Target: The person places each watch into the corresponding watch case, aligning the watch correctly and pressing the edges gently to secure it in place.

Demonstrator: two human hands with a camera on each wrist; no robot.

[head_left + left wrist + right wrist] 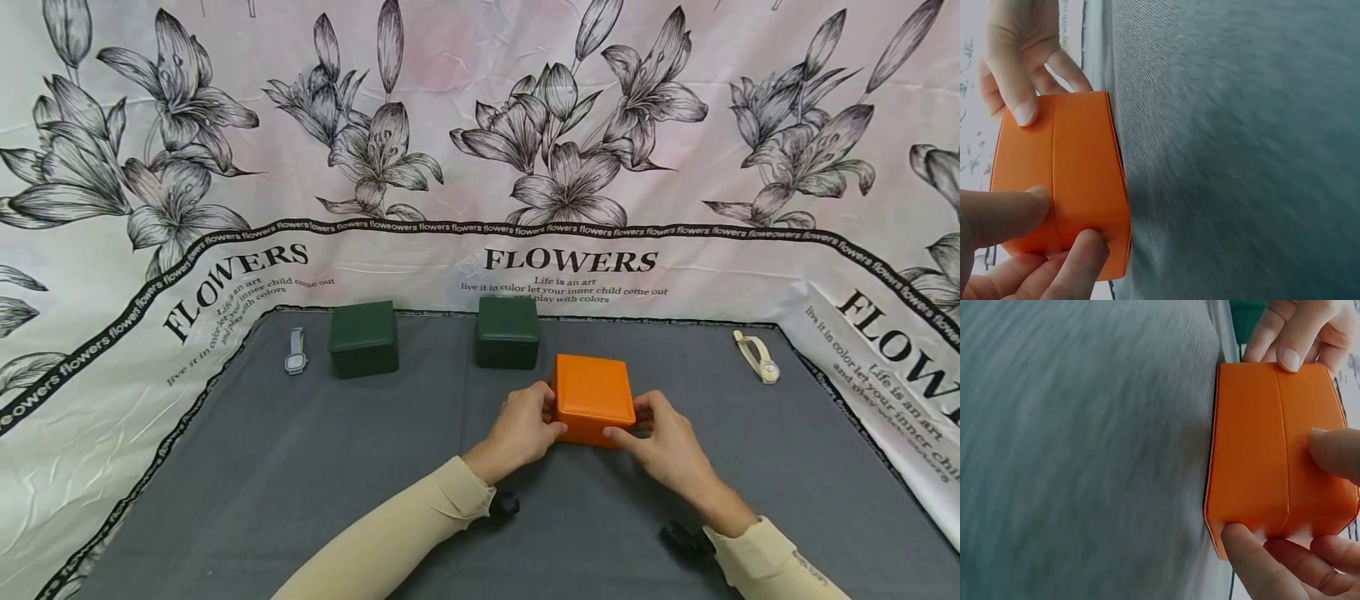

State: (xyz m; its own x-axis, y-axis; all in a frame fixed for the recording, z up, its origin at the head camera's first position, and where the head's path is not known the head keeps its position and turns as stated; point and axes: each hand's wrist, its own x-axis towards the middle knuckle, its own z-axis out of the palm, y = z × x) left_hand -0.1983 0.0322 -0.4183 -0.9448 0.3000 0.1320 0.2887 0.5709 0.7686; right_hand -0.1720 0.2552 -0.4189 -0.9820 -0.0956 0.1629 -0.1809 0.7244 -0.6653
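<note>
An orange box [595, 391] with a smooth, leather-like cover sits on the grey cloth, right of the middle. My left hand [522, 423] holds its left side, thumb on the front face and the other fingers along the side. On the opposite side my right hand [667, 442] grips it the same way. Both wrist views show a seam running across the front of the orange box [1088, 169], and the lid looks closed. In the right wrist view, the right thumb lies on the front of the box [1254, 444] above that seam.
Two dark green boxes [364, 339] [507, 332] stand at the back of the grey cloth [300, 492]. A watch with a pale strap [296, 353] lies far left, and a cream-strapped watch [757, 357] far right. A flower-printed sheet [420, 183] rises behind.
</note>
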